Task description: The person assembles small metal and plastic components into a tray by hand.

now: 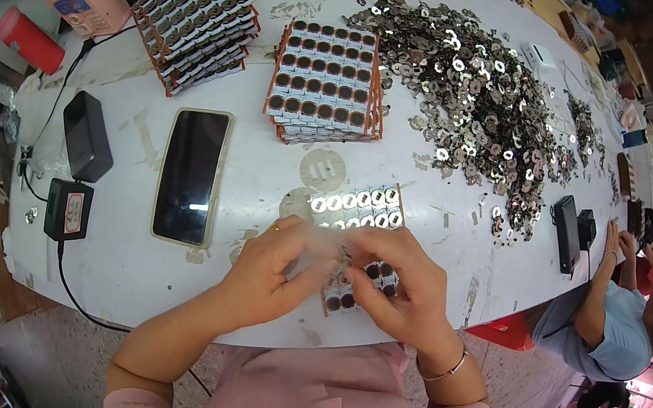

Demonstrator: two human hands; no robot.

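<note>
In front of me lies a small panel [357,205] of round pieces in rows. Bright metal rings cover its far rows, while dark discs show in the near rows. My left hand [276,271], with a ring on one finger, is over the panel's left edge, its fingertips smeared by motion. Over the panel's right side is my right hand [405,290], thumb and bent fingers drawn together at the middle rows. Whatever small piece it may pinch cannot be made out. Both hands' fingertips come close together and hide the panel's middle.
Stacked panels [324,77] stand beyond my hands, with another stack [195,24] farther left. Loose metal rings [478,92] spread across the far right. A phone [191,177] and black adapters [68,209] lie left. Another person [614,310] sits at the right.
</note>
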